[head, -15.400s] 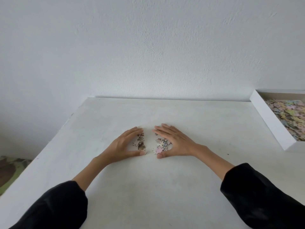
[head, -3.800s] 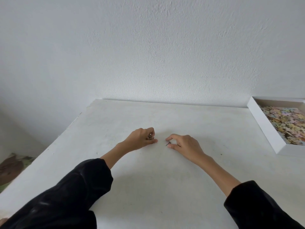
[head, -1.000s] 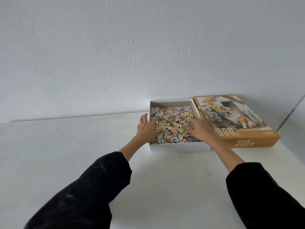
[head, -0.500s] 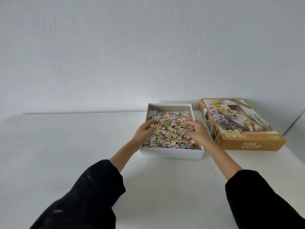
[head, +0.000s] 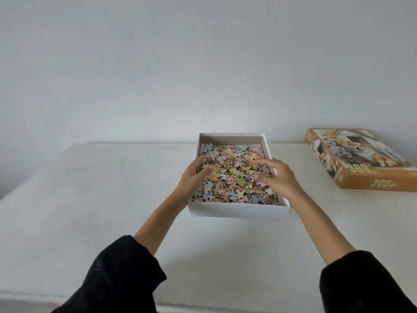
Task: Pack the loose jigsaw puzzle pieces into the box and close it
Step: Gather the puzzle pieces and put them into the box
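sleeves: black, loose, soft fabric | forearms bare | hands: no rings

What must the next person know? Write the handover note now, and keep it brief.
Left hand: open, across the left wall of the box, fingers reaching over the puzzle pieces.
Right hand: open, fingers spread over the pieces by the right wall.
Lid: on the table, right of the box and apart from it, picture side up.
Done: pieces piled in the box.
Left: fetch the lid and close the box.
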